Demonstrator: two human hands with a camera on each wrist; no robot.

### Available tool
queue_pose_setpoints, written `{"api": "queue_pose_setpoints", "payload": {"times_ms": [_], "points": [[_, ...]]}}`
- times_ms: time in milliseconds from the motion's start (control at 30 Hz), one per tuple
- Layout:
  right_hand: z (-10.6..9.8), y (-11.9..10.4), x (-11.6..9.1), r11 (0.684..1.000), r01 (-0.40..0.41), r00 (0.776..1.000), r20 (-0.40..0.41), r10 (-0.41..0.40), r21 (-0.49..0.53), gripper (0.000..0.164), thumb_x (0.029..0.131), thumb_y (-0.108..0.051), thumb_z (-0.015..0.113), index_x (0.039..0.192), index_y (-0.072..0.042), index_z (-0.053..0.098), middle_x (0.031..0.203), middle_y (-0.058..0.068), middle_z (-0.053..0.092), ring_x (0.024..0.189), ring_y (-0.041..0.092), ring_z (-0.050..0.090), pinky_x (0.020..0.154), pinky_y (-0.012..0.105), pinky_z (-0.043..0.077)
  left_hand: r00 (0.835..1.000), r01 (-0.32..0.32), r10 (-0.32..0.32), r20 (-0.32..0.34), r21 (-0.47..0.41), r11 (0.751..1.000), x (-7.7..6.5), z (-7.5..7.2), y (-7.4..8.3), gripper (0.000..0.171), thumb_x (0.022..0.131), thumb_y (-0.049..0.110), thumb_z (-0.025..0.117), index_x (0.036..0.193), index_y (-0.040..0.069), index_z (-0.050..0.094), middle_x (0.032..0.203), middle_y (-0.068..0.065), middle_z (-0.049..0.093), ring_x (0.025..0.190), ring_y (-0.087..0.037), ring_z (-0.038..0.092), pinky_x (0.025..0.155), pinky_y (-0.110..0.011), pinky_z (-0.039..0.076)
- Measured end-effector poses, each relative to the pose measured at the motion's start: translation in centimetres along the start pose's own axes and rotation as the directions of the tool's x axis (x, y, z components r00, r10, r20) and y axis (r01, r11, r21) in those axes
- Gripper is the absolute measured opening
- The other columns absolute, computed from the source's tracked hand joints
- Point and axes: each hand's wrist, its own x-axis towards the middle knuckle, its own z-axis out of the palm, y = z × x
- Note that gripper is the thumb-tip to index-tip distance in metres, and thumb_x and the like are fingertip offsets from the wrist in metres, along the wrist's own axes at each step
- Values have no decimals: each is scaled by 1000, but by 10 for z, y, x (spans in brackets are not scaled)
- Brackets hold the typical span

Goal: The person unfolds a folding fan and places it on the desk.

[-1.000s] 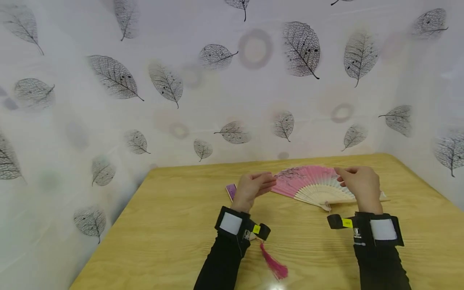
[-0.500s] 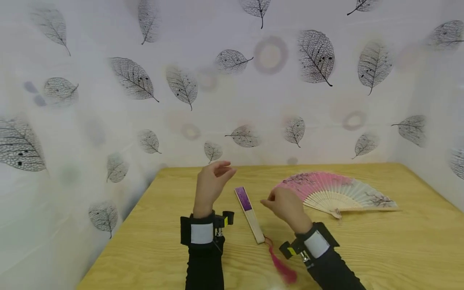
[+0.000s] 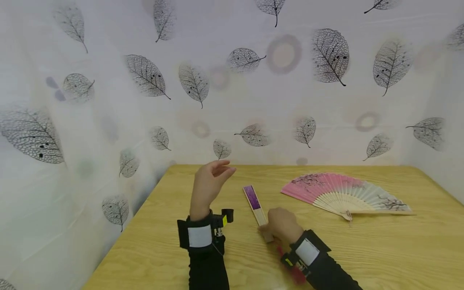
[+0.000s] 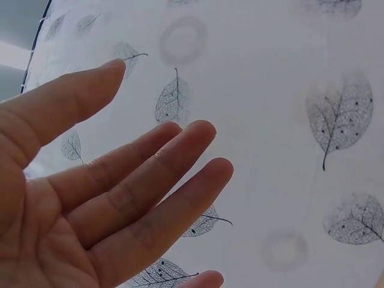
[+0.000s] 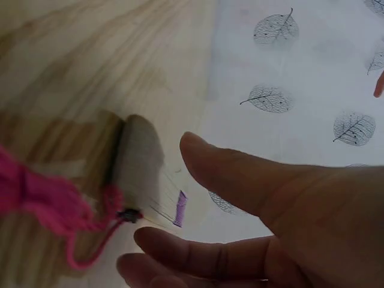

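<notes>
Right hand (image 3: pixel 284 225) is sitting low over the table (image 3: pixel 145 241), its forearm slanting in from bottom right, knuckles facing the head cam. Thumb and fingers are straddling the near end of the folded fan (image 3: pixel 255 203). Grip is standing apart: right wrist view is showing a clear gap between thumb and fingertips (can't tell if anything is touching).

Folded fan is lying on the table between the two hands, purple cloth end pointing away. Pink spread fan (image 3: pixel 331 185) is lying farther right, well apart from both hands.

Left hand (image 3: pixel 207 185) is hanging raised to the left of the folded fan, forearm near vertical in the head view, fingers pointing right. Grip is holding nothing, thumb well apart from the fingers.

Hard to see: right hand is hiding part of the folded fan's near end, and its fingers are mostly tucking out of sight in the head view. Tassel (image 3: pixel 298 275) is blurring and partly disappearing behind the right wrist mount (image 3: pixel 307 251); right wrist view is cutting it off at the left edge. Left wrist view is clipping one fingertip at the bottom, mostly facing the leaf-print sheet (image 4: pixel 264 138).
</notes>
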Motion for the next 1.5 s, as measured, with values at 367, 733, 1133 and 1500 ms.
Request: {"api": "queue_pose_setpoints", "payload": {"times_ms": [367,733,1133,1500], "points": [[10,4,5,999,33,999,30,-33,-3,39,69,-35,74,53,-12,48,56,-3,43,51,12,40,39,23,29,997,55,-56,51,12,998,4,8,3,39,85,34,64,120,15,61,112,-7,67,108,-25,60,96,-45,47],[-3,9,16,991,4,996,84,-16,136,41,82,-39,63,54,-11,56,52,-4,47,45,9,37,40,19,25,987,-63,57,147,39,997,3,30,14,35,87,29,63,116,10,63,105,-12,69,102,-26,64,86,-40,54],[-55,29,6,929,123,992,-78,-103,348,43,89,-29,54,50,-15,38,47,-7,29,43,7,23,41,19,19,975,-97,59,215,167,981,3,59,21,31,87,32,62,108,9,68,104,-9,69,97,-25,64,79,-37,55],[-99,33,-23,921,248,935,-323,-146,300,35,88,-25,49,55,-13,43,49,-4,37,44,12,31,44,23,28,965,-30,17,262,46,998,8,83,21,45,94,45,46,105,8,70,92,-9,72,81,-21,68,72,-30,53]]}}
